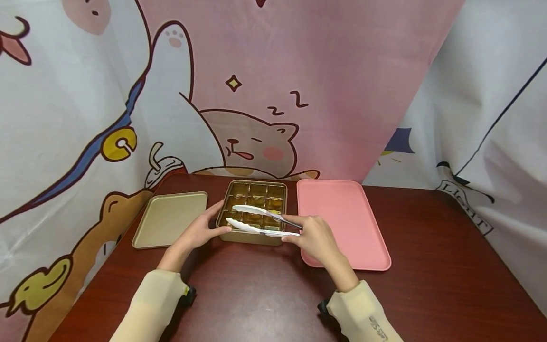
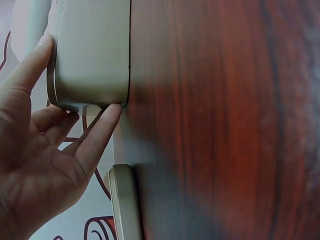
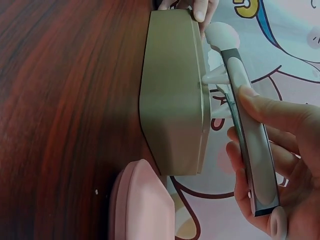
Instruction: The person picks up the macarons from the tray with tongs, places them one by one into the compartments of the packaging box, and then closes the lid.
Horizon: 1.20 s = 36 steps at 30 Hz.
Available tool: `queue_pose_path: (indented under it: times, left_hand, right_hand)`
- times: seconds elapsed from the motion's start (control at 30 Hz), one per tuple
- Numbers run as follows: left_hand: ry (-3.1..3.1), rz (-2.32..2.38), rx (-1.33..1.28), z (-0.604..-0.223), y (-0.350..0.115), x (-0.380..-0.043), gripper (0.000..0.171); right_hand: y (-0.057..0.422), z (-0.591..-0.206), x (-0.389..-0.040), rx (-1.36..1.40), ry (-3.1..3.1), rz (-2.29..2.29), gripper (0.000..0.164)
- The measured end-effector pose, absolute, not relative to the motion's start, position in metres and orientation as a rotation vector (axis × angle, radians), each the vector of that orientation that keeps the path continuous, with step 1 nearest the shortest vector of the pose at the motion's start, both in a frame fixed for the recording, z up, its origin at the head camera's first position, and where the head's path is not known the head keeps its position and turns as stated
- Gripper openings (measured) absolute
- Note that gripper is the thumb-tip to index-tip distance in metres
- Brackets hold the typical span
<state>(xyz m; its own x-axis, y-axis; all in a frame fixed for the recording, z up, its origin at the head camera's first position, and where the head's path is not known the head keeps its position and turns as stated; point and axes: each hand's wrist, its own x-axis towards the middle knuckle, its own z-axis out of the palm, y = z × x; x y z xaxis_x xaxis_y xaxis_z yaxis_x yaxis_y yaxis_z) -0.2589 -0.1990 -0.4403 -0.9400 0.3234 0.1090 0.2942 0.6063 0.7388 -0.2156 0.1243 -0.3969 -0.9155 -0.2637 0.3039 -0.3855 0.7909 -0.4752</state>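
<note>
A gold-coloured square baking pan [image 1: 252,237] with a divider grid [image 1: 257,191] of several compartments stands on the table. My left hand [image 1: 201,230] touches its near left corner, the thumb on the front rim and fairly straight fingers against the left side. In the left wrist view those fingers [image 2: 107,122] reach down the pan's side wall. My right hand [image 1: 316,237] grips steel tongs [image 1: 267,232] with white scalloped tips, thumb along one arm and fingers round the other. The tongs' arms stand apart over the pan, pointing left. Glare and the tongs obscure what the compartments hold.
A flat gold tray or lid [image 1: 171,218] lies left of the pan. On the right, close beside it, lies a pink rectangular tray [image 1: 346,223]. The dark wood table [image 1: 256,294] ends at cartoon-printed cloth [image 1: 342,95] behind and along the sides.
</note>
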Motion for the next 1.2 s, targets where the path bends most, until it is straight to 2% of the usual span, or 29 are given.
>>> queue_pose_path:
  times: [0.43,1.2]
  left_hand:
    - [2.784,1.258,0.528,-0.441,-0.197,-0.259,0.087]
    - [2.795,1.226,0.493,-0.44,-0.196,-0.256,0.086]
  right_hand:
    - [0.141,-0.387,-0.218,0.459,-2.753,0.86,0.054]
    - [0.244,-0.369,-0.211,0.212,-2.639,0.811,0.055]
